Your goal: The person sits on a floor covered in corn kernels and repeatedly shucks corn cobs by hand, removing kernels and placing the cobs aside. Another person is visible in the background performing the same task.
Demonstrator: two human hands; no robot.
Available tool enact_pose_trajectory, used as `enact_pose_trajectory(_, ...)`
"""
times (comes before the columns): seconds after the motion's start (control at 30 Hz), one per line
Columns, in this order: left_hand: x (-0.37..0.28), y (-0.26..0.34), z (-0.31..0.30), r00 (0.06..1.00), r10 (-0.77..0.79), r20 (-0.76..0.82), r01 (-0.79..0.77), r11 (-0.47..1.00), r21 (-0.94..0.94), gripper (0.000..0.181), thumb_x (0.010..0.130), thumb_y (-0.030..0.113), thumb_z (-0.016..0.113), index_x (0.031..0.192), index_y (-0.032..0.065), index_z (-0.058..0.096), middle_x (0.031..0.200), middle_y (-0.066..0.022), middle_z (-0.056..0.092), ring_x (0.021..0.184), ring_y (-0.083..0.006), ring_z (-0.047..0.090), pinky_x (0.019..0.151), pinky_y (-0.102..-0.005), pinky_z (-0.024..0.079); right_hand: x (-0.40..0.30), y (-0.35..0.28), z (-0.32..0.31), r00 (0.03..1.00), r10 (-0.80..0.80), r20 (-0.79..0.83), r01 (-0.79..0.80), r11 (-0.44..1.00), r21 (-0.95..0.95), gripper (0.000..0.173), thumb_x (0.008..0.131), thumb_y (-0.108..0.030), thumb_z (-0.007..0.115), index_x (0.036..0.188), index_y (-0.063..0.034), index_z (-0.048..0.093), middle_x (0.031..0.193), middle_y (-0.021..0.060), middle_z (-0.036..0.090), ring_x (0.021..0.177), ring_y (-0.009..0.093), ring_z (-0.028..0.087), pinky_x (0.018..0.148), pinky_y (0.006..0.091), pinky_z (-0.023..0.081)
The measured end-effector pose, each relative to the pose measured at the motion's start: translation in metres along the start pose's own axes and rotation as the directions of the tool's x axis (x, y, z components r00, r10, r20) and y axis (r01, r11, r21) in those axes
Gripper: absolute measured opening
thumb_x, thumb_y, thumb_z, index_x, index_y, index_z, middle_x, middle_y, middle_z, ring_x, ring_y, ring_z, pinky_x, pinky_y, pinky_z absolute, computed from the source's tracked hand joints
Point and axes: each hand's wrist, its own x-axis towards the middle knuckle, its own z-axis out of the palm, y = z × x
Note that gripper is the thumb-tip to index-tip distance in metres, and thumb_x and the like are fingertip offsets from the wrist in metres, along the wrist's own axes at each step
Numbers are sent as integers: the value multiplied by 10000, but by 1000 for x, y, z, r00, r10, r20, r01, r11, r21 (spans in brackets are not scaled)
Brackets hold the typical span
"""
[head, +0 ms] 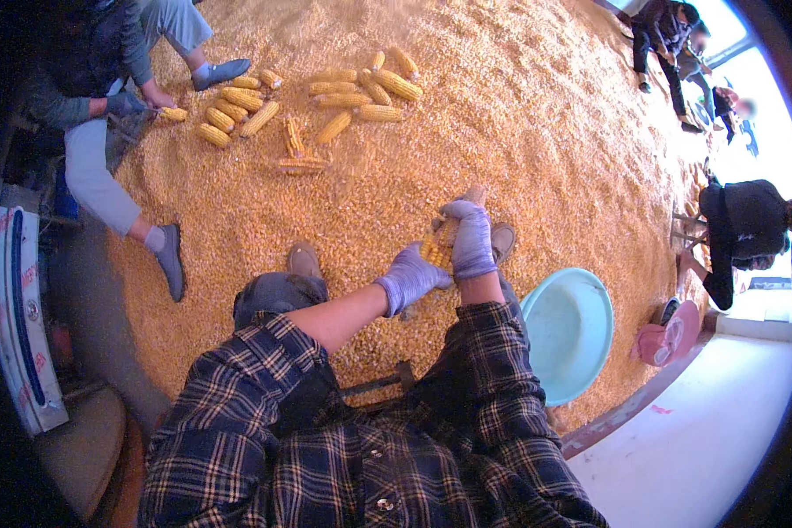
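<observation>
Both my hands wear pale purple gloves and meet over the loose kernels between my knees. My left hand [411, 276] grips the lower end of a corn ear [437, 253]. Wrapped around the upper part is my right hand [472, 239], which hides much of the ear. Rows of yellow kernels show between the hands, and a brownish end pokes out above my right fingers; I cannot tell if it belongs to the same ear. Ahead lie two partly stripped corn ears [297, 164], close together on the kernels [369, 191].
Whole corn ears [333, 99] lie in groups farther ahead. At left a seated person's gloved hand [125, 103] is by another ear [173, 114]. A light blue plastic basin [571, 336] stands beside my right leg, with a pink hat [666, 334] beyond. More people [663, 46] sit far right.
</observation>
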Motion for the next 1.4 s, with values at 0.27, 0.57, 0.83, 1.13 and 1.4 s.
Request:
enact_pose_trajectory(0.27, -39, 70, -53, 787, -59, 615, 512, 618, -596, 332, 759, 146, 630, 1033, -8, 522, 878, -142, 622, 727, -235, 632, 644, -383, 546, -51, -116, 38, 961, 98, 257, -255, 670, 697, 397, 712, -187, 571, 1078, -48, 507, 981, 148, 546, 882, 319, 561, 759, 528, 473)
enact_pose_trajectory(0.57, -40, 66, -49, 754, -42, 655, 501, 681, -533, 306, 801, 205, 581, 1009, -16, 536, 834, -134, 624, 667, -245, 632, 552, -376, 539, -44, -108, 38, 971, 185, 153, -239, 794, 558, 133, 711, -76, 535, 840, -61, 506, 801, 106, 560, 715, 275, 572, 663, 464, 501)
enact_pose_trajectory(0.83, -30, 53, -21, 994, -41, 102, 45, 998, -40, 381, 667, 121, 700, 991, 1, 538, 783, -73, 614, 641, -138, 572, 586, -289, 478, -15, -31, 9, 999, 21, 28, -21, 1000, 15, 162, 716, -99, 547, 865, -55, 501, 750, 96, 543, 662, 242, 559, 592, 382, 491)
enact_pose_trajectory(1.13, -39, 63, -51, 651, 117, 750, 717, 228, -659, 395, 772, 171, 554, 1125, 12, 475, 928, -180, 615, 729, -291, 636, 621, -475, 547, -51, -112, 35, 941, 55, 335, -283, 669, 687, 376, 728, -177, 557, 1086, -69, 515, 1027, 170, 543, 906, 332, 565, 759, 533, 482)
enact_pose_trajectory(1.4, -41, 66, -41, 774, -45, 631, 558, 518, -648, 249, 786, 175, 585, 954, -5, 550, 788, -142, 615, 658, -248, 626, 574, -408, 551, -44, -108, 37, 954, 226, 198, -296, 821, 489, 216, 704, -50, 530, 917, -81, 512, 886, 131, 565, 726, 301, 591, 608, 460, 519)
